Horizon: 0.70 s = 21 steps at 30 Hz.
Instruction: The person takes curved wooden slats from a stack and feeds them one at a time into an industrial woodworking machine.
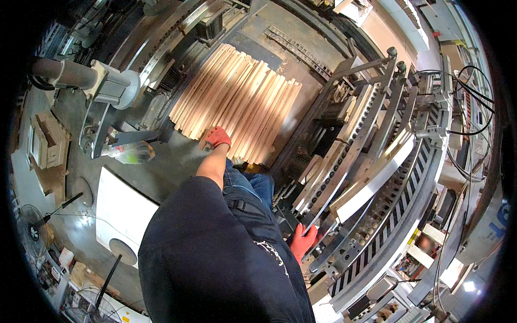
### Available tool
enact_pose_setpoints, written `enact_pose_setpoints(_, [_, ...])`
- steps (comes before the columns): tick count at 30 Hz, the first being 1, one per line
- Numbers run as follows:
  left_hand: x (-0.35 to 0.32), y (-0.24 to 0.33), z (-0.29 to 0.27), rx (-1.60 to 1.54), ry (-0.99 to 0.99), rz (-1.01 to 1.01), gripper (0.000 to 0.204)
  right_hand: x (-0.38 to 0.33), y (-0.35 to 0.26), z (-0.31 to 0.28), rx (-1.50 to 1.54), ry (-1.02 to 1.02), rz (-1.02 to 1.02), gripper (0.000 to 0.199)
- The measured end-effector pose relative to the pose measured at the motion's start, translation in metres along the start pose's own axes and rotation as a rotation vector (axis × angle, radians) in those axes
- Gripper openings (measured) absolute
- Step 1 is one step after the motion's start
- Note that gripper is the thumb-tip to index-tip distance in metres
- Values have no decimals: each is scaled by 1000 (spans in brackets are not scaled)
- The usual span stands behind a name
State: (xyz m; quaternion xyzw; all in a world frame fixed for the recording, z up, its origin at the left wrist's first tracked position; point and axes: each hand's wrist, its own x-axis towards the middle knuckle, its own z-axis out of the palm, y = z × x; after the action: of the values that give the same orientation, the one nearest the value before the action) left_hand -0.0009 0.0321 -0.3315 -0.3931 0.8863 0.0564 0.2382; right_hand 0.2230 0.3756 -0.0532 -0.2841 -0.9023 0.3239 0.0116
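A wide layer of long, pale wooden strips [237, 99] lies side by side on a low support ahead of me. My left hand [218, 138], in a red glove, reaches down to the near end of the strips at their left. Its fingers bend round the end of one strip; the fingertips are partly hidden. Off to my right, my right hand [302, 242], also red-gloved, is at the near end of the machine's metal rails [344, 185]. Its visible fingers are apart, and nothing shows in them.
Long pale boards [377, 177] lie along the machine on the right, by a black-and-white striped edge [396, 212]. At left stand a white panel [121, 210], a fan [33, 229] and a grey machine arm with a round disc [126, 89]. Cables [474, 91] hang at far right.
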Motion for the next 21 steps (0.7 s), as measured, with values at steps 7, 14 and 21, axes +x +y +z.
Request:
enact_pose_setpoints(7, [0,-2,19,-84,-245,249,36,-7,-14,7,-21,115,-51,37])
enact_pose_setpoints(14, [-18,58,-7,-385,-317,791,65,0,-48,-17,-14,301,-190,31])
enact_pose_setpoints(21, [-105,142,-111,-519,-303,1142,57,-60,-17,-40,-44,625,-66,24])
